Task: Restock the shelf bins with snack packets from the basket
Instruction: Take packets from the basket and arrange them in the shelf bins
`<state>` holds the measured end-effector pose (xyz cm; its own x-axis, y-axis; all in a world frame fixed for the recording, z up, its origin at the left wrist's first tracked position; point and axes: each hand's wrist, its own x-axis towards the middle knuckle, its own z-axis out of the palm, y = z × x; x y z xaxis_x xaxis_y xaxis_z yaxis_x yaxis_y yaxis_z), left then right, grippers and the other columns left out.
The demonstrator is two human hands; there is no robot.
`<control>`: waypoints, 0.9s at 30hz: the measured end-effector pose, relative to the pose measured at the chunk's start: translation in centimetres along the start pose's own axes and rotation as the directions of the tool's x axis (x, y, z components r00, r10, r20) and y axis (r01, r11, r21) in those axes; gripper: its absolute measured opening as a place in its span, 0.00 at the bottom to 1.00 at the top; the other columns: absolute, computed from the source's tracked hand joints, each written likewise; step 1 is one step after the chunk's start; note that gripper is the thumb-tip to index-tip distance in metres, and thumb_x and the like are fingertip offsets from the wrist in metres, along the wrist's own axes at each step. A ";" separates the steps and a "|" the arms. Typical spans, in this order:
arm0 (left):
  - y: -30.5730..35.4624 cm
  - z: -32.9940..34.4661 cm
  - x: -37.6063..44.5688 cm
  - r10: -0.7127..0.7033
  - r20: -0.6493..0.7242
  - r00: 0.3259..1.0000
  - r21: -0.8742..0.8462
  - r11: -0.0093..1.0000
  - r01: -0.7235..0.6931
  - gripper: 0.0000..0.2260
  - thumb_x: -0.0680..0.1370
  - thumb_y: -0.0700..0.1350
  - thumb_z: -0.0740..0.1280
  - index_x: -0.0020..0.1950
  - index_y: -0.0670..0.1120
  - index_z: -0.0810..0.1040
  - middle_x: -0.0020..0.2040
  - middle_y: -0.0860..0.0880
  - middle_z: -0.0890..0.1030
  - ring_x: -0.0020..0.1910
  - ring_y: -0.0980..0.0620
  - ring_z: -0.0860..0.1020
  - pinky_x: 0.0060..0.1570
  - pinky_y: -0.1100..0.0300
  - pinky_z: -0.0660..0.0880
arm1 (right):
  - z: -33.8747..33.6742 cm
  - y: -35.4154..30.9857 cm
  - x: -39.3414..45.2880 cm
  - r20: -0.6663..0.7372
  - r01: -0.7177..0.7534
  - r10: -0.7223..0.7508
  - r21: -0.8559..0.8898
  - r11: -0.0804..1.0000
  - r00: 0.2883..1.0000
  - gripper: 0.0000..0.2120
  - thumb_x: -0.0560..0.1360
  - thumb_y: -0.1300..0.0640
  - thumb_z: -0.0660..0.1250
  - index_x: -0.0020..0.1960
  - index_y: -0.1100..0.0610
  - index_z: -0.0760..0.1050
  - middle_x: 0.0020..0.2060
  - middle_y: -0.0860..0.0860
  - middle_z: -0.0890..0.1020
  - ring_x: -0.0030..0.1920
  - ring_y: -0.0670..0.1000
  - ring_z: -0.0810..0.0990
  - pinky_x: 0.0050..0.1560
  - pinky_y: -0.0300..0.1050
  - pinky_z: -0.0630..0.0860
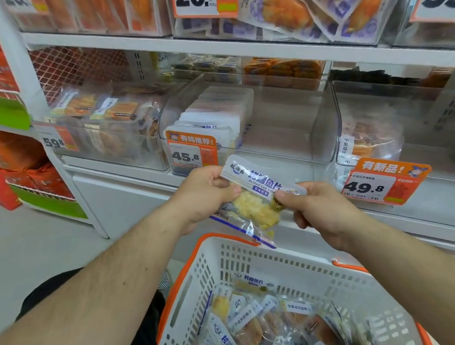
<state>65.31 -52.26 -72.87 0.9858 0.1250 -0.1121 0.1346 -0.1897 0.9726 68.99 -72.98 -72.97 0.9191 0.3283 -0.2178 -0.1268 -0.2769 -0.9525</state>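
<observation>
My left hand (204, 195) pinches the top left corner of a grilled cod fillet packet (255, 194), thumb on its face, while my right hand (318, 207) pinches its right edge, so both are clamped on the one packet. It hangs tilted just above the far rim of the white basket (231, 260) and just in front of the shelf edge.

I judge the matching home is the clear bin (280, 125) behind the 45.8 price tag (193, 152): white packets stand in a row on its left side, and its right side looks bare. To do this well I would square the packet upright, label forward, lift it over the bin's front wall and slide it in beside that row.

The price tag and the clear front lip stand in the way of a low approach. More packets (256, 326) wait in the basket. The neighbouring bin with the 49.8 tag (371, 187) holds a different snack, so I steer clear.
</observation>
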 end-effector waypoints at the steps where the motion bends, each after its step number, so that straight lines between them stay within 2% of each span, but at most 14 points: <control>1: 0.1 0.0 0.1 0.004 -0.024 1.000 -0.020 1.000 -0.005 0.09 0.78 0.35 0.69 0.52 0.48 0.82 0.47 0.50 0.86 0.49 0.52 0.83 0.49 0.60 0.78 | 0.0 -0.6 0.0 -0.024 0.034 -0.035 -0.017 0.999 0.999 0.08 0.78 0.57 0.70 0.43 0.60 0.81 0.27 0.47 0.78 0.25 0.46 0.65 0.28 0.37 0.65; 4: 0.7 -0.3 0.2 -0.018 -0.156 0.988 -0.066 0.998 0.008 0.02 0.80 0.44 0.68 0.48 0.50 0.79 0.45 0.52 0.83 0.45 0.54 0.81 0.48 0.56 0.78 | -0.9 -3.2 0.5 -0.148 0.180 -0.202 -0.153 0.972 0.968 0.09 0.77 0.55 0.70 0.41 0.58 0.83 0.26 0.45 0.76 0.25 0.42 0.70 0.33 0.40 0.68; 6: 0.8 -0.6 0.5 -0.044 -0.217 0.975 -0.086 0.996 0.025 0.04 0.80 0.46 0.66 0.47 0.50 0.78 0.47 0.51 0.83 0.44 0.53 0.81 0.48 0.54 0.77 | -1.7 -5.2 1.3 -0.239 0.307 -0.353 -0.209 0.928 0.904 0.06 0.76 0.54 0.72 0.41 0.50 0.84 0.33 0.43 0.84 0.35 0.43 0.81 0.43 0.48 0.78; 7: 0.9 -0.8 0.6 -0.059 -0.231 0.971 -0.099 0.994 0.037 0.04 0.80 0.46 0.66 0.46 0.50 0.78 0.48 0.50 0.83 0.43 0.52 0.80 0.47 0.54 0.76 | -2.0 -6.1 1.8 -0.266 0.353 -0.416 -0.256 0.900 0.869 0.05 0.76 0.54 0.72 0.42 0.48 0.84 0.37 0.44 0.85 0.41 0.45 0.83 0.49 0.50 0.81; 9: 1.0 -0.9 0.6 -0.079 -0.238 0.968 -0.107 0.993 0.055 0.04 0.80 0.44 0.65 0.46 0.50 0.78 0.49 0.48 0.83 0.42 0.52 0.80 0.45 0.55 0.74 | -2.2 -7.6 2.6 -0.267 0.398 -0.493 -0.338 0.853 0.828 0.04 0.76 0.52 0.72 0.44 0.45 0.83 0.40 0.44 0.86 0.45 0.48 0.84 0.53 0.53 0.81; 11: 1.1 -0.8 0.6 -0.081 -0.225 0.971 -0.092 0.994 0.062 0.04 0.79 0.43 0.65 0.46 0.49 0.79 0.50 0.47 0.83 0.43 0.51 0.81 0.44 0.56 0.74 | -2.0 -8.7 3.4 -0.238 0.400 -0.501 -0.370 0.839 0.832 0.03 0.76 0.51 0.72 0.47 0.47 0.84 0.41 0.45 0.86 0.46 0.49 0.84 0.53 0.55 0.81; 14: 1.1 -0.8 0.5 -0.081 -0.204 0.976 -0.076 0.995 0.067 0.05 0.79 0.42 0.65 0.46 0.50 0.79 0.50 0.48 0.83 0.43 0.52 0.81 0.44 0.56 0.74 | -1.4 -9.7 4.4 -0.226 0.361 -0.496 -0.450 0.817 0.839 0.07 0.76 0.49 0.72 0.50 0.50 0.85 0.42 0.47 0.85 0.47 0.50 0.83 0.53 0.56 0.81; 18: 1.2 -0.9 0.3 -0.083 -0.184 0.979 -0.062 0.995 0.073 0.06 0.79 0.42 0.64 0.47 0.51 0.78 0.49 0.49 0.83 0.43 0.52 0.81 0.45 0.56 0.75 | -0.7 -10.0 5.3 -0.215 0.325 -0.498 -0.535 0.780 0.840 0.08 0.77 0.49 0.71 0.52 0.50 0.85 0.42 0.47 0.84 0.45 0.48 0.81 0.49 0.49 0.80; 21: 1.3 -0.9 0.2 -0.083 -0.173 0.981 -0.054 0.996 0.075 0.06 0.79 0.42 0.64 0.47 0.50 0.78 0.50 0.49 0.83 0.44 0.52 0.81 0.46 0.55 0.76 | -0.2 -9.7 6.0 -0.192 0.295 -0.491 -0.598 0.745 0.850 0.07 0.77 0.49 0.70 0.51 0.49 0.85 0.41 0.47 0.83 0.43 0.48 0.79 0.44 0.43 0.74; 27: 1.5 -0.6 0.2 -0.087 -0.152 0.985 -0.044 0.996 0.082 0.05 0.79 0.42 0.65 0.47 0.50 0.78 0.49 0.50 0.83 0.44 0.52 0.82 0.48 0.55 0.77 | -0.2 -9.2 7.0 -0.143 0.198 -0.427 -0.726 0.659 0.893 0.08 0.77 0.47 0.70 0.50 0.49 0.85 0.43 0.50 0.84 0.46 0.52 0.80 0.48 0.48 0.79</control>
<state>65.65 -51.89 -71.31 0.9435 0.2876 -0.1643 0.2101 -0.1361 0.9682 76.67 -68.28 -65.73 0.9283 0.2817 0.2426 0.3694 -0.7729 -0.5159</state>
